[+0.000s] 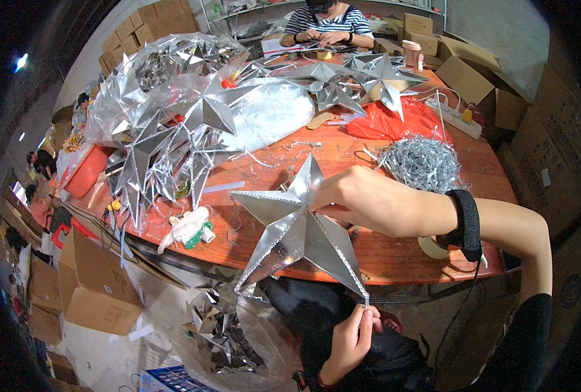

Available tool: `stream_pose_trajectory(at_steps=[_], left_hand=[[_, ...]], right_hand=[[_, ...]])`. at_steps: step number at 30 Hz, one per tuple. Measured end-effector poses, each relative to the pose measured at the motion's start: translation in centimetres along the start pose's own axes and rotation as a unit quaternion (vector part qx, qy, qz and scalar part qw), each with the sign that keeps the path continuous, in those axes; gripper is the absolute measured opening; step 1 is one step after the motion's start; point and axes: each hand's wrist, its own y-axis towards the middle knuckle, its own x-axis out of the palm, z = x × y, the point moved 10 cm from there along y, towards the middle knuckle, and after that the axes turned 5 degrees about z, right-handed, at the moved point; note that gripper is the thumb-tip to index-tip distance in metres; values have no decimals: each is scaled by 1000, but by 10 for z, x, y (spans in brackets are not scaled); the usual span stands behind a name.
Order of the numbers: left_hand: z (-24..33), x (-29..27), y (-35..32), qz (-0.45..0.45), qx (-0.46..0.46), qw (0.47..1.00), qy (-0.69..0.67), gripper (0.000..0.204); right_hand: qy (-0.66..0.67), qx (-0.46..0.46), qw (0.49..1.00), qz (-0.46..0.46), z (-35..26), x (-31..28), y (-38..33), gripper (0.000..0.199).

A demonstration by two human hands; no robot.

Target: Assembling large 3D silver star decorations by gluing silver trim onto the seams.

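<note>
Pinching a silver strand (367, 302) at the lower right tip of a silver star (290, 238), my left hand (350, 340) is drawn in narrow, thumb against fingers. My right hand (356, 199) grips the star near its right side, the fingertips partly hidden behind the metal, so I can't tell exactly how they sit. I'd judge this star well along: sparkling trim (337, 253) runs down the ridges of the four points I can see, meeting at the raised centre. The fifth lies behind my right hand, and I can't tell whether it's trimmed. The strand's end at the lower right tip looks unfinished to me. Beyond this piece, a loose tangle of silver tinsel (421, 163) sits on the worktop (395, 261), and more stars (205, 111) lie heaped at the far left, some seemingly edged alike. The star itself is between my hands, facing up at me: its upper points stand over the worktop, its two lower ones reach past the near edge. My right hand is at its upper right, my left just below the lower right tip.
</note>
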Motion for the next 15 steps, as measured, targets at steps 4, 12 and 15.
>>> stream_pose_trajectory(at_steps=[4, 12, 15], left_hand=[[0, -6, 5, -12, 28, 997, 68, 20], [29, -51, -3, 32, 86, 978, 189, 21], [33, -87, -19, 125, 51, 969, 206, 23]], right_hand=[[2, -36, 999, 36, -6, -6, 2, 12], [94, 113, 976, 159, -27, -99, -18, 13], [92, 71, 960, 255, -52, -121, -16, 15]])
